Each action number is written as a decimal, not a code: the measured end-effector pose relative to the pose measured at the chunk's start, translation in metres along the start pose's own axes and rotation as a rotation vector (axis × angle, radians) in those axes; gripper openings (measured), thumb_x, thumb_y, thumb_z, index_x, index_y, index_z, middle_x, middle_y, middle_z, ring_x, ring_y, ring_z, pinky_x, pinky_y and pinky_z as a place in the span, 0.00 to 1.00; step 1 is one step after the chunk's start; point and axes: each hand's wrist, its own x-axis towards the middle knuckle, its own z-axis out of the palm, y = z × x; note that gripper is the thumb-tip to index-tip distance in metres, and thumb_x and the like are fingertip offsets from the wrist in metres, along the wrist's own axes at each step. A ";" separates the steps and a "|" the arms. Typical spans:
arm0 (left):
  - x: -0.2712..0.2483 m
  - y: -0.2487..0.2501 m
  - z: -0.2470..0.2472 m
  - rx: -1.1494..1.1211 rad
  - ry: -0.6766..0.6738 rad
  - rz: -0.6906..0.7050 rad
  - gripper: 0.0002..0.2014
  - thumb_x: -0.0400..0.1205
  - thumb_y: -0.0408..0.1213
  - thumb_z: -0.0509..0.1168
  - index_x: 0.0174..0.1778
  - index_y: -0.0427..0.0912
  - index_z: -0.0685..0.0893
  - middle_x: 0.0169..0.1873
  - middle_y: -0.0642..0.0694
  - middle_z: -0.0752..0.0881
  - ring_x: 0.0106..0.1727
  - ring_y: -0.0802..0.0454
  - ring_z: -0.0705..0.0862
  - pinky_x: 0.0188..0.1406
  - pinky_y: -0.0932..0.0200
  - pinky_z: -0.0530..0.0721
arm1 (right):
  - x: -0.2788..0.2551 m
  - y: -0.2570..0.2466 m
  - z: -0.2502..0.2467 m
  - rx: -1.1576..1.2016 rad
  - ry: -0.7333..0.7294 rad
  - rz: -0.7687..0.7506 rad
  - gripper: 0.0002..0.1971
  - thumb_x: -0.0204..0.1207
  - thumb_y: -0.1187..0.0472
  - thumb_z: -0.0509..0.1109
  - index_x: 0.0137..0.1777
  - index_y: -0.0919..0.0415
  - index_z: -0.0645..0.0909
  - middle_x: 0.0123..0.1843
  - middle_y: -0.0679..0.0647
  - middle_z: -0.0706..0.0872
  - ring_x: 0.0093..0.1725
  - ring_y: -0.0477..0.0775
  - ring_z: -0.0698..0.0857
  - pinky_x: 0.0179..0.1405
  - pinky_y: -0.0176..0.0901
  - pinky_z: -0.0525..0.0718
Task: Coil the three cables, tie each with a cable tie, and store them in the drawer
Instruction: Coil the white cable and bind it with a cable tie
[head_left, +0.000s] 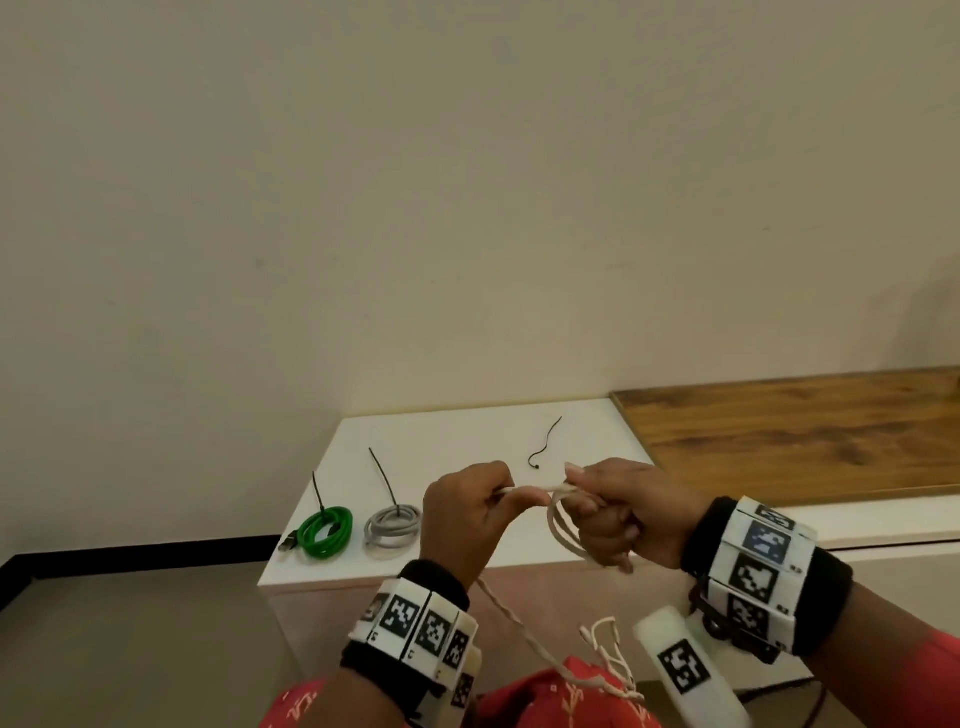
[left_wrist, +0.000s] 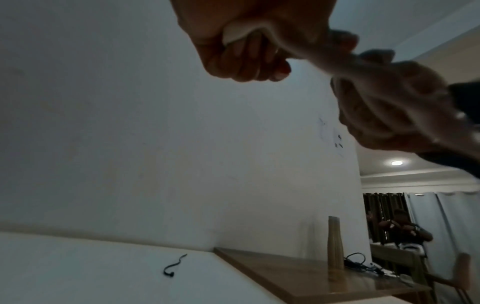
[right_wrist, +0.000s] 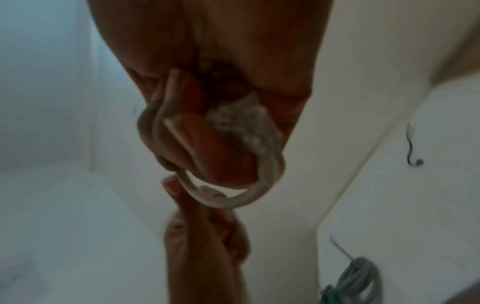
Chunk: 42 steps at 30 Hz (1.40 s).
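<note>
We see the right hand (head_left: 618, 512) clutching the white cable's (head_left: 563, 527) loops; the left hand (head_left: 465, 512), just beside, pinches its sideways-running strand.

Plain cream wall (head_left: 467, 182) behind a white cabinet top (head_left: 467, 431). A wood-grain surface (head_left: 779, 441) abuts it on the right. Grey floor (head_left: 130, 649) with black skirting (head_left: 130, 548) lower left. Left wrist view: recessed ceiling light (left_wrist: 396, 163) lit, pale curtains (left_wrist: 446, 222), a dark curtain (left_wrist: 381, 205), a seated person (left_wrist: 405, 228) in the far room
</note>
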 end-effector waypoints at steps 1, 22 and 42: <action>-0.003 0.001 0.004 -0.080 0.016 -0.041 0.33 0.71 0.72 0.53 0.21 0.42 0.71 0.15 0.55 0.65 0.22 0.53 0.66 0.21 0.67 0.61 | 0.000 -0.002 0.002 0.128 -0.023 0.000 0.18 0.72 0.49 0.61 0.22 0.55 0.72 0.13 0.42 0.64 0.13 0.41 0.61 0.15 0.32 0.64; -0.061 0.036 0.023 -0.185 -0.384 -0.093 0.17 0.80 0.54 0.47 0.59 0.58 0.76 0.21 0.53 0.71 0.27 0.59 0.72 0.32 0.64 0.70 | 0.010 -0.006 -0.001 0.297 0.511 -0.645 0.15 0.84 0.59 0.50 0.39 0.59 0.73 0.22 0.46 0.74 0.24 0.44 0.74 0.29 0.36 0.77; -0.029 0.007 -0.019 0.541 -0.082 0.329 0.24 0.76 0.60 0.52 0.24 0.46 0.76 0.16 0.52 0.78 0.13 0.57 0.73 0.10 0.65 0.66 | 0.013 0.034 0.011 -1.150 0.127 -0.147 0.18 0.84 0.53 0.51 0.31 0.42 0.68 0.26 0.42 0.73 0.25 0.36 0.76 0.34 0.29 0.71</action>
